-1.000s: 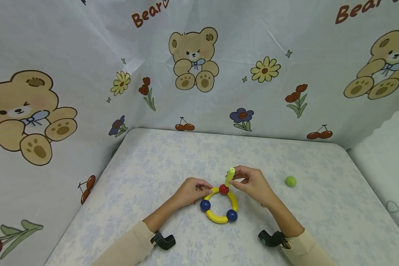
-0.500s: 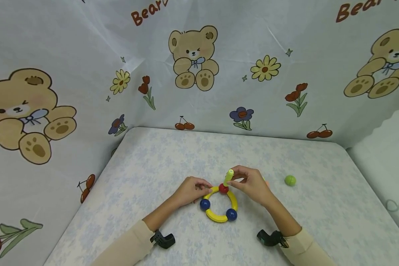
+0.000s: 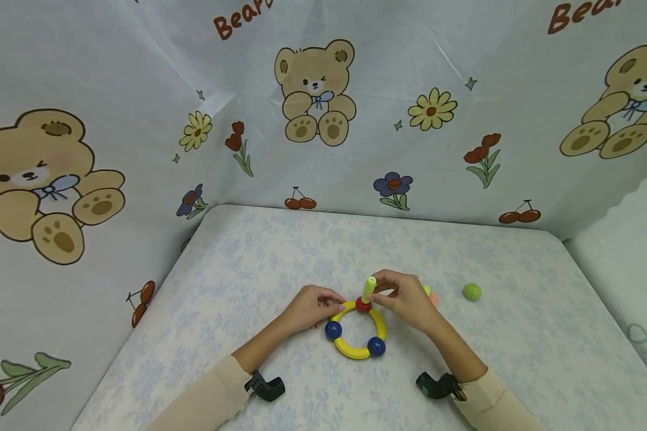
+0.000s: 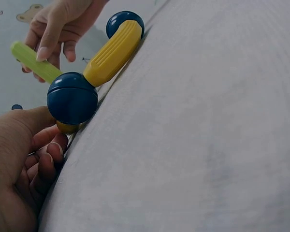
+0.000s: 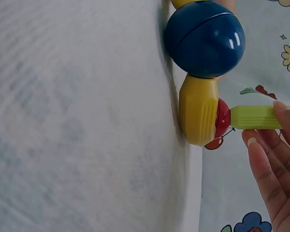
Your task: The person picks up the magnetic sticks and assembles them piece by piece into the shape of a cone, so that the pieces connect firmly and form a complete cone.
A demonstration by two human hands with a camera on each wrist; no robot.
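A ring of curved yellow rods (image 3: 352, 351) joined by a red ball (image 3: 363, 304) and two blue balls (image 3: 376, 346) lies on the table. My left hand (image 3: 313, 308) pinches the ring's upper-left yellow rod near the red ball; in the left wrist view a blue ball (image 4: 72, 98) partly hides the fingertips. With thumb and fingers my right hand (image 3: 407, 297) pinches a straight light green rod (image 3: 369, 288). This rod stands up from the red ball, tilted slightly, and its lower end meets the ball in the right wrist view (image 5: 223, 118).
A light green ball (image 3: 472, 292) sits on the table to the right. Behind my right hand, small green and orange pieces (image 3: 434, 298) show partly. A bear-print cloth (image 3: 356, 173) hangs behind the table (image 3: 280, 251). Both wrists wear black cameras (image 3: 266, 387).
The green rod's top has shifted slightly left, with its lower end still at the red ball. More of the green and orange pieces shows behind my right hand. My left hand holds its place.
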